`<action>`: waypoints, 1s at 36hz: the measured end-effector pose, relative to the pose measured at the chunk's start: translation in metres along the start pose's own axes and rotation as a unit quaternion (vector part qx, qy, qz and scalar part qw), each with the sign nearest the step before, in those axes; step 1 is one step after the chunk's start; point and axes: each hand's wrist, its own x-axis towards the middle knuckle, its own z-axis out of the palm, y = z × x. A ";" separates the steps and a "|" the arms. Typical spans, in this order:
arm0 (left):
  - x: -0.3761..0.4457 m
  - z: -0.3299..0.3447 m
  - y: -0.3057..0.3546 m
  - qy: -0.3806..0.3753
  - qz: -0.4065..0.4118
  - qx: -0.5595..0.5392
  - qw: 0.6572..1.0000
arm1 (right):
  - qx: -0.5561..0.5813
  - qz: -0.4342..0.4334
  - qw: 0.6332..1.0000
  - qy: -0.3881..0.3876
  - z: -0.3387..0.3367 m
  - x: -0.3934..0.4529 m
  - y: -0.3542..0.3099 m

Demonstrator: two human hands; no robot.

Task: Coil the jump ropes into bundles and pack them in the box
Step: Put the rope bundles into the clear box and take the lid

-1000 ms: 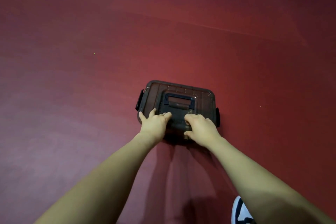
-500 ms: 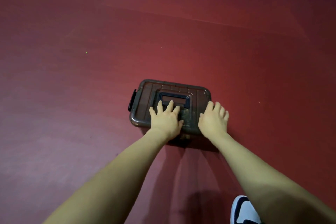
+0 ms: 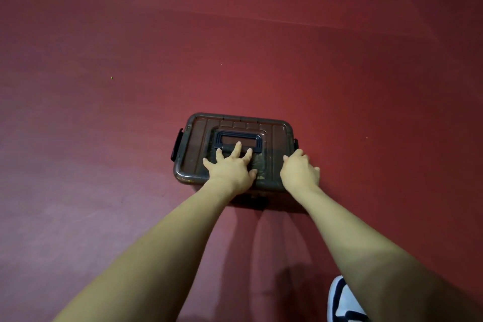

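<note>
A dark translucent brown box (image 3: 198,138) with its lid on sits on the red floor. A black carry handle (image 3: 239,136) lies flat in the lid's recess, and a black latch (image 3: 176,144) shows on the left side. My left hand (image 3: 231,168) presses flat on the lid with fingers spread, fingertips reaching the handle. My right hand (image 3: 299,171) sits at the box's right edge, fingers curled down over the rim where the right latch is. The jump ropes are not visible; only dim shapes show through the lid.
Red floor (image 3: 130,86) stretches on all sides of the box. My white and dark shoe (image 3: 342,300) shows at the bottom right.
Both hands moved from the lid's near edge. The left one now lies flat in the lid's middle; the right one shifted to the right rim and curled its fingers down over the side.
</note>
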 end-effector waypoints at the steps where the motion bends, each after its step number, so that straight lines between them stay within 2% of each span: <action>1: 0.000 0.000 0.000 -0.001 0.001 0.001 1.000 | -0.011 -0.007 1.000 -0.001 0.000 0.000 0.001; 7: 0.001 -0.001 -0.001 0.000 0.005 0.008 1.000 | -0.109 -0.050 0.992 0.044 -0.001 -0.003 -0.002; 13: 0.001 0.000 -0.006 0.013 0.021 0.040 0.999 | -0.135 -0.047 0.988 0.059 -0.007 -0.007 -0.007; 16: 0.001 -0.005 -0.014 0.050 0.057 0.056 0.996 | -0.117 -0.046 0.986 0.110 -0.006 -0.012 -0.018; 18: 0.002 -0.006 -0.024 0.104 0.070 0.042 0.991 | -0.101 -0.078 0.983 0.131 -0.005 -0.013 -0.026; 21: 0.003 -0.008 -0.041 0.186 0.028 0.009 0.982 | -0.055 -0.154 0.981 0.105 -0.001 -0.009 -0.042; 26: 0.009 -0.016 -0.079 0.201 -0.096 -0.044 0.974 | 0.006 -0.260 0.966 0.008 0.005 -0.008 -0.077; 29: 0.014 -0.018 -0.095 0.190 -0.149 -0.129 0.962 | -0.014 -0.277 0.959 -0.053 0.012 -0.008 -0.091; 32: 0.020 -0.018 -0.104 0.186 -0.164 -0.210 0.946 | -0.030 -0.272 0.960 -0.057 0.014 -0.004 -0.099; 34: 0.022 -0.018 -0.105 0.188 -0.154 -0.220 0.945 | -0.030 -0.270 0.961 -0.053 0.013 0.000 -0.101; 36: 0.023 -0.017 -0.105 0.197 -0.141 -0.181 0.953 | -0.032 -0.270 0.961 -0.050 0.013 0.003 -0.101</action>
